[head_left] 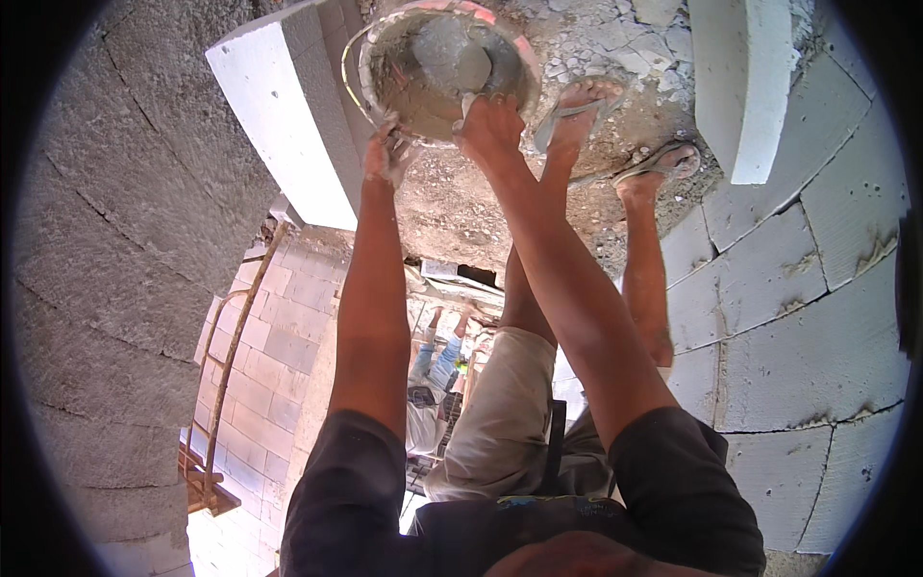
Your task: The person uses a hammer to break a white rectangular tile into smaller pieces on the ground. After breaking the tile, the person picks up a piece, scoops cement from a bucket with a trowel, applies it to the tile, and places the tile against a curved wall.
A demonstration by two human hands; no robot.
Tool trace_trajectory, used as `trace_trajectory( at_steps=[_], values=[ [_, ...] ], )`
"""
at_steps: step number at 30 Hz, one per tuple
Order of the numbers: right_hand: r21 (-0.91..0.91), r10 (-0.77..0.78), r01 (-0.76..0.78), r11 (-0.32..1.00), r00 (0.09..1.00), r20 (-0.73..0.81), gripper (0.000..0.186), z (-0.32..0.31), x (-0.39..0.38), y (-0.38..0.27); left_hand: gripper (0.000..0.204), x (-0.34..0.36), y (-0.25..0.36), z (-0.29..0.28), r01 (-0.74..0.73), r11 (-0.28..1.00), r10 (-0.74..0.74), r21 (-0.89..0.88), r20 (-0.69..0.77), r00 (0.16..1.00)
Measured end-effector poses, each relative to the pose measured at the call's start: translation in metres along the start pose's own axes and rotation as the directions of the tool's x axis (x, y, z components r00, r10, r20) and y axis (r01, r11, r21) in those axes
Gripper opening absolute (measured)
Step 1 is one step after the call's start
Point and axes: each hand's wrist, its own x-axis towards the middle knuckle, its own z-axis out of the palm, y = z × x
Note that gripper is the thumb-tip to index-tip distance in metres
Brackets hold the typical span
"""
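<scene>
A round bucket with a reddish rim stands at the top middle, with wet grey mortar inside. A smooth, rounded grey patch shows in it; whether it is mortar or a tool's blade I cannot tell. My left hand, dusted with mortar, has its fingers bent at the bucket's near left rim, beside the thin wire handle. Over the near right rim, my right hand is closed, a small pale bit showing at its fingers. What it grips is mostly hidden.
A large white block stands left of the bucket, another block at upper right. Block walls rise on both sides. My sandalled feet are on rubble ground. A rusty metal frame and another person show below.
</scene>
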Motion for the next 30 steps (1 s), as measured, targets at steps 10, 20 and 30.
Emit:
trace_trajectory(
  at_steps=[10,20,30],
  values=[
    [-0.086,-0.002,0.008,0.996,0.997,0.072,0.057,-0.100,-0.036,0.038,0.026,-0.031,-0.033,0.051,-0.148,0.983,0.144,0.112,0.043,0.989],
    [-0.028,-0.087,0.086,0.996,0.995,-0.050,0.061,-0.223,-0.157,0.045,0.046,-0.162,0.008,0.070,-0.391,0.920,0.388,-0.015,-0.099,0.916],
    [-0.200,0.080,-0.071,0.977,0.996,0.036,0.055,-0.364,-0.338,0.034,0.037,-0.423,0.117,0.050,-0.655,0.703,0.631,0.279,0.181,0.754]
  ],
)
